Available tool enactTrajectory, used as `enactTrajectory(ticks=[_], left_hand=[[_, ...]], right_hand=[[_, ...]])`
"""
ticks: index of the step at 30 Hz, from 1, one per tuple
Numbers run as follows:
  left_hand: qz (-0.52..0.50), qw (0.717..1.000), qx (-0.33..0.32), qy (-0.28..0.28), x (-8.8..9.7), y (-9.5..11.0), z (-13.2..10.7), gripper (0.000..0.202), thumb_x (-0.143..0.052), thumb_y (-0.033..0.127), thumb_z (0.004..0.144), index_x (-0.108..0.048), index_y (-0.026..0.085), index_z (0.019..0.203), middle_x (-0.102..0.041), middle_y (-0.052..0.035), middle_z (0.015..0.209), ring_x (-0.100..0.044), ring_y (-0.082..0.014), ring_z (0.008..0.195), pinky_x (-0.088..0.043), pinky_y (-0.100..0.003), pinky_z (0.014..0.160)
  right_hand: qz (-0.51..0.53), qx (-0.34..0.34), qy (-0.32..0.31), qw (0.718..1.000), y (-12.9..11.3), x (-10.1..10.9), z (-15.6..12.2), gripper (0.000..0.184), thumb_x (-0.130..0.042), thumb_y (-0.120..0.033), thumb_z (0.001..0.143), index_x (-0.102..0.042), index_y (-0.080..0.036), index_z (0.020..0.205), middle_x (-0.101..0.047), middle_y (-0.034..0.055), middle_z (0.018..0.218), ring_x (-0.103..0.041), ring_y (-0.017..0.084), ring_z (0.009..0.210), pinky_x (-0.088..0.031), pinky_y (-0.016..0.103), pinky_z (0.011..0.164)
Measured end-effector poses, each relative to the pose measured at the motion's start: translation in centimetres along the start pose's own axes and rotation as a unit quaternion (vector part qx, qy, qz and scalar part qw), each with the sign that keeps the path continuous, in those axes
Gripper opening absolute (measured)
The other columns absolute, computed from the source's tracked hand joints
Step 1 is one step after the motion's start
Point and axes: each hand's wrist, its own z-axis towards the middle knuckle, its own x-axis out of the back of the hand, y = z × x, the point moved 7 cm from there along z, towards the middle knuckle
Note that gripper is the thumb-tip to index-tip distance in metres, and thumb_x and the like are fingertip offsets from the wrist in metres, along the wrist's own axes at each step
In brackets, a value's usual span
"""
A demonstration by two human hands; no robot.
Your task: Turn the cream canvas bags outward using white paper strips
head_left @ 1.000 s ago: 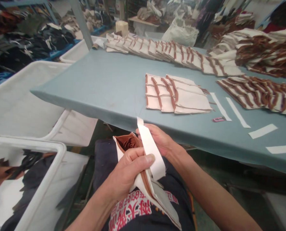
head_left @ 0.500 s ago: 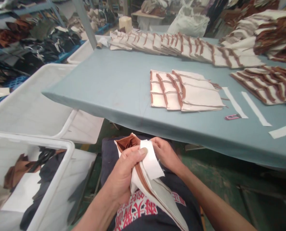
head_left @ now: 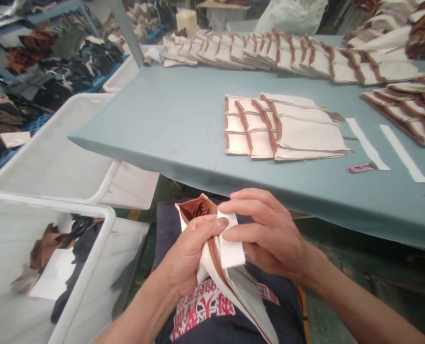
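My left hand (head_left: 189,251) is closed on a cream fabric pouch (head_left: 246,294) with brown edging, which hangs down over my lap. At its upper end the pouch gapes, showing a brown lining (head_left: 198,209). Under my left thumb a short white strip (head_left: 233,253) is pressed against the pouch's edge. My right hand (head_left: 275,234) is beside it with the fingers apart, the fingertips over or touching the strip's right side. Its thumb is partly hidden behind the strip.
On the blue-grey table (head_left: 162,119) lie overlapping cream pouches (head_left: 305,126), a long row of similar ones (head_left: 270,52), white strips (head_left: 406,153) and a pink thread snipper (head_left: 362,168). White bins (head_left: 108,220) stand at the left, one containing scraps.
My right hand has come out from behind the white strip to its right front, and its fingers have spread. The left hand keeps its hold. The view has shifted slightly.
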Motion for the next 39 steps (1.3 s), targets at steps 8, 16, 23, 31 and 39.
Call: enactTrajectory(ticks=[8,16,23,31,39], left_hand=[[0.131,0.988,0.03,0.073,1.8,-1.8,-0.6,0.058,-0.088,0.066,0.058,-0.067,0.012,0.06,-0.055,0.0001,0.048,-0.044,-0.0077,0.042,-0.029,-0.019,0.043],[0.268,0.949,-0.126,0.107,3.8,1.8,-2.3,0.059,-0.072,0.073,0.078,-0.067,0.015,0.069,-0.047,0.0038,0.05,-0.038,-0.0077,0.043,-0.026,-0.019,0.043],[0.289,0.945,-0.151,0.032,2.1,2.8,-2.1,0.057,-0.071,0.07,0.082,-0.06,0.015,0.07,-0.051,0.0024,0.057,-0.04,-0.0075,0.049,-0.032,-0.017,0.046],[0.282,0.95,-0.125,0.04,1.8,2.2,-1.9,0.051,-0.076,0.061,0.078,-0.055,0.016,0.07,-0.051,0.0029,0.057,-0.041,-0.0073,0.047,-0.033,-0.017,0.046],[0.248,0.945,-0.185,0.104,2.4,2.4,-1.8,0.037,-0.073,0.048,0.081,-0.057,0.017,0.068,-0.049,0.0039,0.058,-0.044,-0.0089,0.048,-0.036,-0.019,0.047]], right_hand=[[0.243,-0.347,-0.005,0.906,2.8,-2.2,-0.3,0.024,-0.054,-0.025,0.1,-0.06,-0.021,0.076,-0.067,-0.002,0.066,-0.062,0.013,0.061,-0.05,0.024,0.064],[0.232,-0.423,-0.046,0.875,3.3,-2.8,-1.3,0.032,-0.052,-0.036,0.098,-0.053,-0.022,0.07,-0.047,-0.0056,0.058,-0.039,0.011,0.05,-0.031,0.023,0.046],[0.224,-0.41,-0.128,0.875,2.6,-3.5,-0.9,0.035,-0.05,-0.036,0.1,-0.049,-0.022,0.069,-0.042,-0.0069,0.057,-0.035,0.01,0.052,-0.027,0.024,0.047],[0.227,-0.426,-0.169,0.859,3.3,-3.9,-0.9,0.032,-0.05,-0.04,0.099,-0.055,-0.022,0.073,-0.049,-0.0057,0.06,-0.042,0.011,0.052,-0.032,0.023,0.046],[-0.041,-0.186,0.03,0.981,1.0,-0.9,0.9,0.021,-0.062,-0.017,0.087,-0.064,-0.023,0.107,-0.075,0.0087,0.108,-0.071,0.024,0.102,-0.056,0.038,0.09]])
